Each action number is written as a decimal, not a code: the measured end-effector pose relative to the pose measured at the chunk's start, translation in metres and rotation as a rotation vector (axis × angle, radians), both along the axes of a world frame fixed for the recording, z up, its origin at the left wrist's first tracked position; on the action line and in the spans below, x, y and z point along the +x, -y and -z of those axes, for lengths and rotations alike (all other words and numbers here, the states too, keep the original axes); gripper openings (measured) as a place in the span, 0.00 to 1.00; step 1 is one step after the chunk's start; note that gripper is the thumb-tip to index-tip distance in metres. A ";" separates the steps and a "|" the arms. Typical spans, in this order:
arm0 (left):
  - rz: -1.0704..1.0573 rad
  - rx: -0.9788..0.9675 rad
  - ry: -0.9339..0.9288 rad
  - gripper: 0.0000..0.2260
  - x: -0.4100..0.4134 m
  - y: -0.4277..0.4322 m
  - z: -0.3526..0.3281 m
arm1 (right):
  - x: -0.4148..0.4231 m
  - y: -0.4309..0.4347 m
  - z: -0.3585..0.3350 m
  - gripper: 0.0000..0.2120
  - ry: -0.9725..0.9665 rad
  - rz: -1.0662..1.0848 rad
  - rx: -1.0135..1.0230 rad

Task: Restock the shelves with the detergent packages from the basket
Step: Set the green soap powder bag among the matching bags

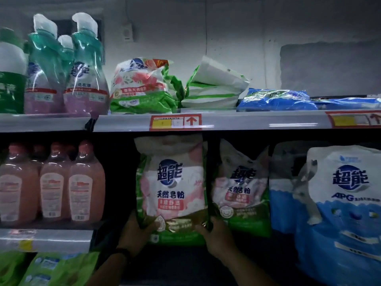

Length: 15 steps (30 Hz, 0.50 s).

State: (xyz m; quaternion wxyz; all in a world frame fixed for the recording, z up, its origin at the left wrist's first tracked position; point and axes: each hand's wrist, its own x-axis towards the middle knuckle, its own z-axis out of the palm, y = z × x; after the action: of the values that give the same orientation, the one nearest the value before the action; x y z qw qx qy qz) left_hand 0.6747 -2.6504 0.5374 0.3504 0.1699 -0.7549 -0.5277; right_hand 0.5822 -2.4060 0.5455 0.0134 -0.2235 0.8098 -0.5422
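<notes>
Standing upright at the front of the middle shelf, the pink-and-green detergent bag (172,182) is clamped at its bottom corners by both hands: the left hand (134,232) curls round the lower left corner, the right hand (216,236) round the lower right, fingers pressed into the soft film. It sits just left of a matching bag (241,186) already shelved, their edges touching or nearly so.

The step in hand looks like seating this bag. To do it well, I would push the base back until it rests flat on the shelf, keep the printed face forward and square with its neighbour, and let go only once it stands unaided, since a powder-filled pouch tends to slump. The dark gap to its left leaves room to straighten it.

Further right stand large blue-and-white bags (338,203); to the left, pink bottles (53,182). The upper shelf (247,120) carries a red price tag (175,122), teal-topped bottles (68,75), slumped green bags (144,87) and flat blue packs (274,100). The aisle is dim, with a pale wall behind. No basket is in view.
</notes>
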 end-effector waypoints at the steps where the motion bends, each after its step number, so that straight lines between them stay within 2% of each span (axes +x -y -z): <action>1: 0.007 0.009 0.003 0.24 -0.002 0.004 0.003 | -0.001 0.001 0.002 0.13 -0.027 0.006 -0.004; 7: -0.048 0.018 0.095 0.25 0.006 -0.009 -0.003 | 0.008 -0.001 -0.001 0.15 -0.036 0.041 0.020; 10: -0.166 -0.034 0.279 0.29 0.011 -0.027 -0.013 | 0.011 -0.019 -0.013 0.13 -0.006 0.057 0.121; 12: -0.260 -0.117 0.384 0.33 0.017 -0.050 -0.020 | 0.020 -0.039 -0.022 0.13 -0.047 0.088 0.076; 15: -0.385 -0.186 0.341 0.37 0.034 -0.103 -0.025 | 0.049 -0.076 -0.029 0.05 -0.084 0.063 0.026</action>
State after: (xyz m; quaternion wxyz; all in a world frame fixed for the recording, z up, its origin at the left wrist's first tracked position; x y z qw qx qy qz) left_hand 0.7091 -2.5477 0.5624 0.3261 0.3638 -0.8019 -0.3437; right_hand 0.6310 -2.3302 0.5747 -0.0346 -0.2202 0.8234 -0.5218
